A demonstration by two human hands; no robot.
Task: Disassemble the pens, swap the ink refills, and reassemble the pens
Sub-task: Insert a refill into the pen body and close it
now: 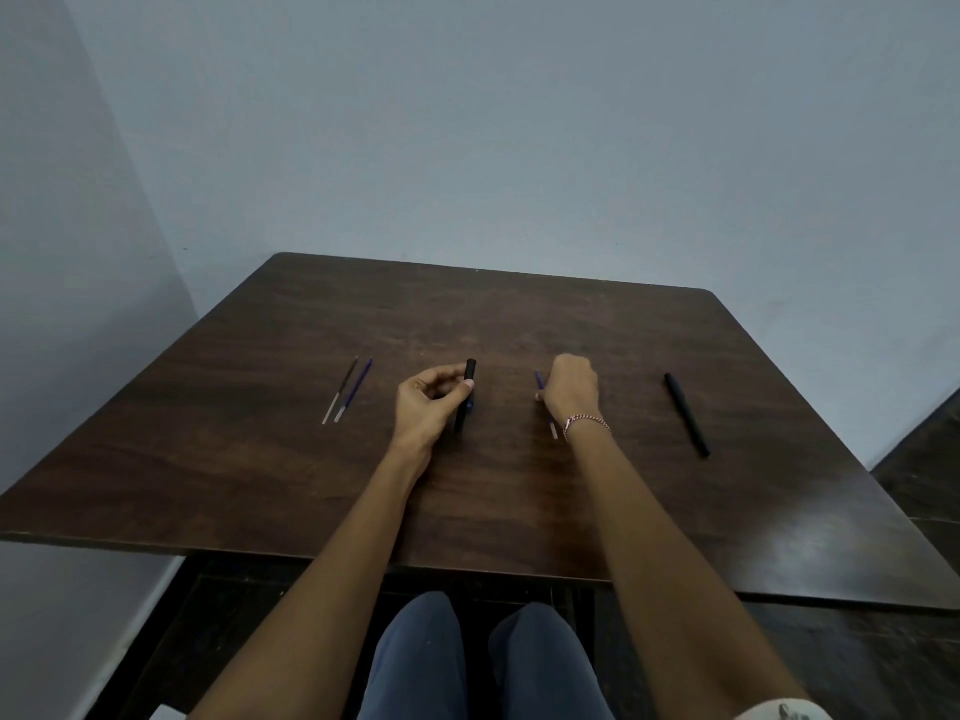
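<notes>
The table [260, 485] is a flat slab with rounded corners, a dark brown wood-grain finish and a dull sheen near its right front corner. My left hand [428, 407] sits at mid-table, palm turned inward. Its thumb and curled fingers pinch the black barrel [469, 371], a matte, straight cylinder. The barrel points toward the far edge with its blunt end clear of my fingertips. A small blue part shows on the barrel beside my palm, but I cannot tell what it is. My right hand [570, 389] rests just to the right, back upward and fingers curled down. It grips the held refill [540, 380], a thin violet-blue tube. The tube's far end shows left of my knuckles and its pale near end emerges beside my wrist. A twisted red-and-white bracelet [587, 422] circles that wrist. Toward the left edge lie the dark refill [343, 389] and the blue refill [356, 389]. They are parallel, just beside each other, slanted, with pale near ends. Toward the right edge lies the second black pen [687, 415], slim, matte, angled and well apart from both hands.
</notes>
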